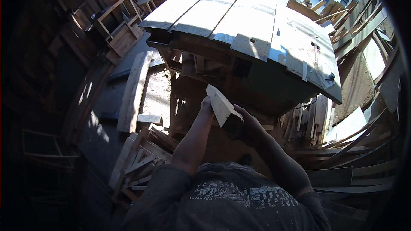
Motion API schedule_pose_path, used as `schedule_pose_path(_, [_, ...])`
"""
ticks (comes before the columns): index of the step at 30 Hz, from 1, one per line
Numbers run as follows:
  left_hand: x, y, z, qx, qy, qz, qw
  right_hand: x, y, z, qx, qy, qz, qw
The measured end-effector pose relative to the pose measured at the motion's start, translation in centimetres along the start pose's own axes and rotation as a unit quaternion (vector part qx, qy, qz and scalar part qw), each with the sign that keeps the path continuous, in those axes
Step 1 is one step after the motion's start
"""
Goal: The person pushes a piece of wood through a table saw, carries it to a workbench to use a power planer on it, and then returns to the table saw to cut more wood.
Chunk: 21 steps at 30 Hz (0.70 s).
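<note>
Bright sun falls on a workbench point(252, 19) beyond the hands, its top laid with pale panels, while the workshop around it lies in shade. Short of the bench's near edge, in front of the body, is one pale wood block point(220, 105), held tilted in the air between both hands and resting on nothing. The left hand point(207, 104) is closed at its left edge; the right hand point(249, 122) grips the near right end. Deep shadow covers the right fingers, so how far they wrap underneath I cannot tell for sure.

Judging by this pose, the step in hand is handling the block with both hands; the next move calls for a firm, even hold and room to clear the bench edge.

As for numbers: two hands, one block, one bench. Its top shows at least four panels, with one holed board point(259, 48) ahead of the right hand. One stool point(147, 2) stands far ahead, left of the hands. Offcuts form two heaps, one left heap point(139, 160) beside the left forearm and one right heap point(314, 117) beyond the right hand; their pieces overlap too much to count.
</note>
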<state>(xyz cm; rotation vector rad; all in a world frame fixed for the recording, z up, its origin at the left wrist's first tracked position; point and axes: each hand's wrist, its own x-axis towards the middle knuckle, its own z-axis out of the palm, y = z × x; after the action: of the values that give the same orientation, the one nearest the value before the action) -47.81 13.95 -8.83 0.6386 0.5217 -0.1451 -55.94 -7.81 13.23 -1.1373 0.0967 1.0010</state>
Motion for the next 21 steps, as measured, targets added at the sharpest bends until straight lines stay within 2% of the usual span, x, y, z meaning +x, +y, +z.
schedule_pose_path(2, [-0.6, 0.2, 0.6, -0.032, -0.011, 0.002, 0.999, 1.6, 1.2, -1.8, -0.045, -0.061, -0.033, 0.997])
schedule_pose_path(3, [-1.0, 0.3, 0.9, -0.032, -0.012, 0.002, 0.999, 1.2, 1.3, -1.7, -0.045, -0.06, -0.034, 0.997])
schedule_pose_path(4, [-1.4, 0.5, 1.2, -0.034, -0.016, 0.009, 0.999, 0.6, 1.4, -1.5, -0.208, -0.047, -0.143, 0.967])
schedule_pose_path(5, [-1.8, 0.6, 1.5, -0.037, -0.019, 0.017, 0.999, 0.3, 1.4, -1.4, -0.363, -0.033, -0.245, 0.898])
schedule_pose_path(6, [-1.4, 0.5, 1.2, -0.037, -0.02, 0.017, 0.999, 0.5, 1.6, -1.8, -0.364, -0.033, -0.245, 0.898])
schedule_pose_path(8, [-0.6, 0.4, 0.7, -0.095, -0.043, 0.119, 0.987, 1.2, 1.8, -2.9, -0.25, -0.055, -0.153, 0.955])
schedule_pose_path(9, [-0.7, 0.1, 0.5, -0.12, -0.079, 0.159, 0.977, 1.0, 1.2, -2.8, -0.252, -0.057, -0.153, 0.954])
schedule_pose_path(10, [-0.6, 0.6, 0.0, -0.123, -0.077, 0.162, 0.976, 0.6, 0.4, -2.5, -0.146, -0.05, -0.039, 0.987])
schedule_pose_path(11, [-0.6, 1.4, -0.7, -0.136, -0.143, 0.171, 0.965, 0.5, -0.2, -2.4, -0.037, -0.041, 0.076, 0.996])
schedule_pose_path(12, [-1.0, 2.4, -0.9, -0.147, -0.208, 0.182, 0.95, 0.5, -0.1, -2.7, -0.042, -0.045, 0.079, 0.995])
schedule_pose_path(14, [-2.8, 4.4, -0.9, -0.186, -0.215, 0.199, 0.938, 0.4, 1.0, -3.7, -0.17, -0.124, -0.028, 0.977])
schedule_pose_path(16, [-4.0, 6.2, -2.1, -0.152, -0.044, 0.227, 0.961, 1.0, 1.4, -5.0, -0.191, -0.14, -0.005, 0.972])
schedule_pose_path(18, [-6.8, 7.3, -3.5, -0.142, -0.055, 0.205, 0.967, 2.4, 2.7, -7.0, -0.257, -0.131, 0.03, 0.957])
schedule_pose_path(20, [-9.3, 7.2, -3.5, -0.038, 0.051, 0.24, 0.969, 4.3, 4.5, -9.3, -0.261, -0.141, 0.015, 0.955])
schedule_pose_path(21, [-7.4, 6.5, -7.3, -0.088, -0.003, 0.247, 0.965, 5.3, 5.5, -10.3, -0.278, -0.147, 0.028, 0.949])
